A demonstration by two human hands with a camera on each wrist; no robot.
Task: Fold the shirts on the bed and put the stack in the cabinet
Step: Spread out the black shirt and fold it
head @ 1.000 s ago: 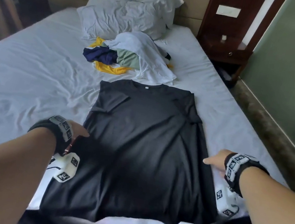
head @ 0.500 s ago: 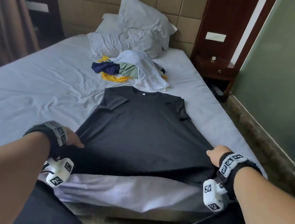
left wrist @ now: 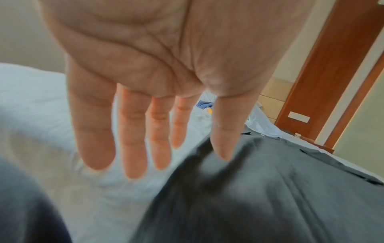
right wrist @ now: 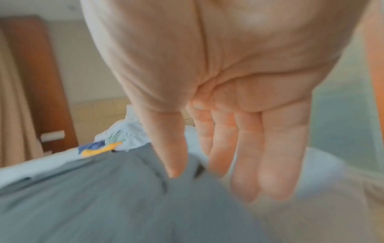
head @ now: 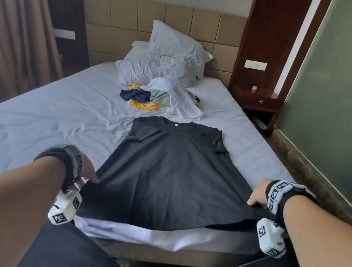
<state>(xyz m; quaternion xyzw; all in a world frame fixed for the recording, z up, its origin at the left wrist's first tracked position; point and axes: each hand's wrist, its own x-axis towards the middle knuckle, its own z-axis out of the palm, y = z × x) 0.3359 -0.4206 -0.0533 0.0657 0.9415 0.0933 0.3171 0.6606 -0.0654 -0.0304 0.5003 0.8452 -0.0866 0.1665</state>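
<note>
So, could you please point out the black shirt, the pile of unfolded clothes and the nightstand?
black shirt [head: 171,170], head view, chest.
pile of unfolded clothes [head: 176,98], head view, white top garment.
nightstand [head: 259,100], head view, drawer front.

Both bare forearms reach forward and slightly inward, each wrist wrapped in a black band carrying white marker-printed blocks. The left hand [head: 87,168] is palm down, its four fingers [left wrist: 133,141] straight and spread, the thumb [left wrist: 223,131] extended alongside. The right hand [head: 258,193] mirrors it, palm down, fingers [right wrist: 278,156] long and close together, thumb [right wrist: 168,144] pointing downward.
</note>
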